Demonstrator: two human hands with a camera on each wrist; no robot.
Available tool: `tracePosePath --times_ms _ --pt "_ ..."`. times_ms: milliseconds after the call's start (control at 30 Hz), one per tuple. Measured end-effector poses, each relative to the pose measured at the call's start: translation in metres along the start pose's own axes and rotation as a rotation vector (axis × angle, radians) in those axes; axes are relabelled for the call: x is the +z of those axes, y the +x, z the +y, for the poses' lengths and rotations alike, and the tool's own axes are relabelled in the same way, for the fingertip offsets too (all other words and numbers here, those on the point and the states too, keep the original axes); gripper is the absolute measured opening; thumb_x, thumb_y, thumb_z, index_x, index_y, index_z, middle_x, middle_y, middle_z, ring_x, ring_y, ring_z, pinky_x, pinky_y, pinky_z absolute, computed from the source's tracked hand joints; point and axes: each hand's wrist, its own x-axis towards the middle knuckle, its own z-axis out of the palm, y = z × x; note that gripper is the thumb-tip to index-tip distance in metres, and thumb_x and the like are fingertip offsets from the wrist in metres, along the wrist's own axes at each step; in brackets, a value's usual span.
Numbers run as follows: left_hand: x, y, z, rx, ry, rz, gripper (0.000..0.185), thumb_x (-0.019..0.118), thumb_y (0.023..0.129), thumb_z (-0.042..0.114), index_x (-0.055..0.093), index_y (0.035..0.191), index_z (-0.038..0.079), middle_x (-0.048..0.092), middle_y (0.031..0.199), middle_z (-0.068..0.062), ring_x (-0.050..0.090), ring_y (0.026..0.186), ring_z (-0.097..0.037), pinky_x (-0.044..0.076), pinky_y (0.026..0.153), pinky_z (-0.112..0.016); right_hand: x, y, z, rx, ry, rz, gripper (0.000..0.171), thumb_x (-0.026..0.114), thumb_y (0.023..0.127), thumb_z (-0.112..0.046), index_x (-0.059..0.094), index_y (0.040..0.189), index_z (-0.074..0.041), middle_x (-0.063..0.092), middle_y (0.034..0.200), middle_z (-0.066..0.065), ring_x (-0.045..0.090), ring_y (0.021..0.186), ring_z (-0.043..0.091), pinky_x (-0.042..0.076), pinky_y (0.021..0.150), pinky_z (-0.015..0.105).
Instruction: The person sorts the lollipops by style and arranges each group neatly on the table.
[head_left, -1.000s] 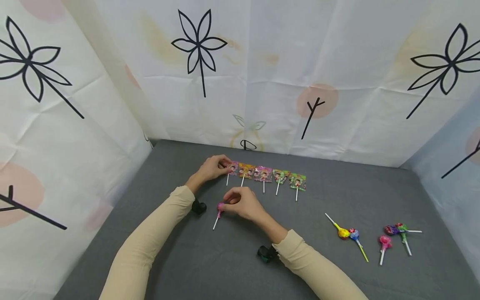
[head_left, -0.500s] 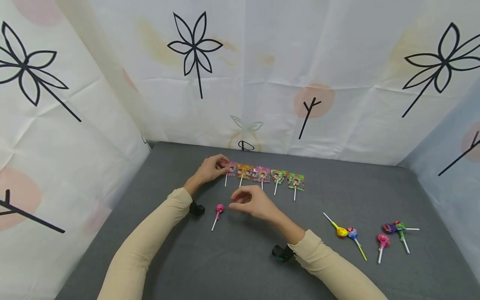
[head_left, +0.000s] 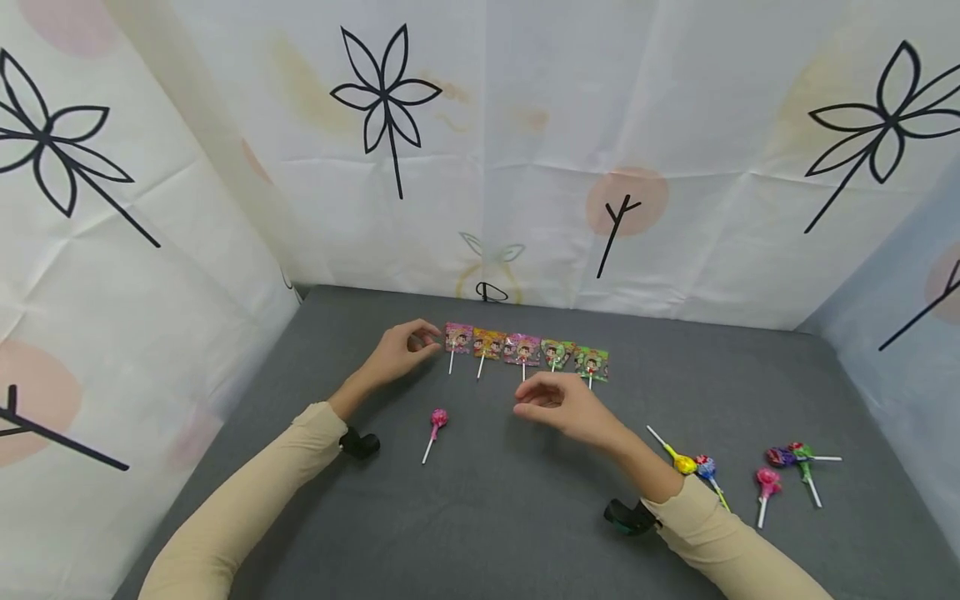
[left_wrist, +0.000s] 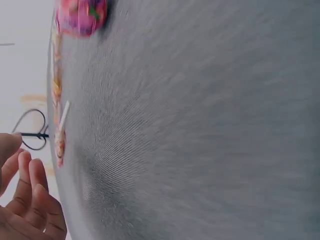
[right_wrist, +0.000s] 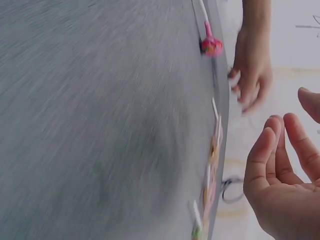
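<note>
My left hand is just left of a row of flat-wrapped lollipops, its loosely bent fingers holding nothing. Nearest to it is the pink-wrapped lollipop at the row's left end; an orange one, another pink one and green ones follow to the right. A round pink lollipop lies alone below the row, and its head also shows in the left wrist view. My right hand hovers below the row's right end with a gap between thumb and fingers, overlapping the stick of the end green lollipop.
At the right lie a yellow lollipop and a blue one, head to head. Farther right are a pink lollipop, a purple one and a green one. Patterned white cloth walls the grey table.
My right hand let go of the round pink lollipop and moved right. My left hand came off the left end of the row and drew back to the left.
</note>
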Motion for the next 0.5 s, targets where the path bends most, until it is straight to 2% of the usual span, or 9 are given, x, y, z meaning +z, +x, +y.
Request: tracePosePath --times_ms 200,300,500 --pt "-0.007 -0.034 0.011 0.008 -0.071 -0.070 0.025 0.070 0.099 0.013 0.068 0.120 0.000 0.066 0.097 -0.003 0.065 0.078 -0.018 0.050 0.064 -0.036 -0.029 -0.030 0.005 0.047 -0.001 0.048 0.022 0.073 0.097 -0.013 0.069 0.115 0.000 0.069 0.106 0.012 0.067 0.098 0.038 0.054 0.081 0.034" --pt "-0.007 -0.050 0.015 -0.012 -0.099 -0.104 0.025 0.070 0.099 0.014 0.068 0.121 0.001 0.066 0.100 -0.002 0.066 0.080 -0.019 0.051 0.064 -0.034 -0.041 -0.046 0.008 0.066 0.000 0.079 0.024 0.071 0.098 -0.012 0.068 0.117 0.002 0.067 0.112 0.018 0.067 0.101 0.036 0.054 0.083 0.034" --pt "-0.007 -0.072 0.018 -0.011 -0.135 -0.107 0.027 0.070 0.099 0.016 0.068 0.122 0.002 0.066 0.100 -0.001 0.066 0.077 -0.020 0.049 0.063 -0.033 -0.062 -0.074 0.014 0.050 -0.024 0.145 0.025 0.069 0.099 -0.009 0.066 0.118 0.006 0.064 0.113 0.028 0.068 0.099 0.032 0.055 0.081 0.035"
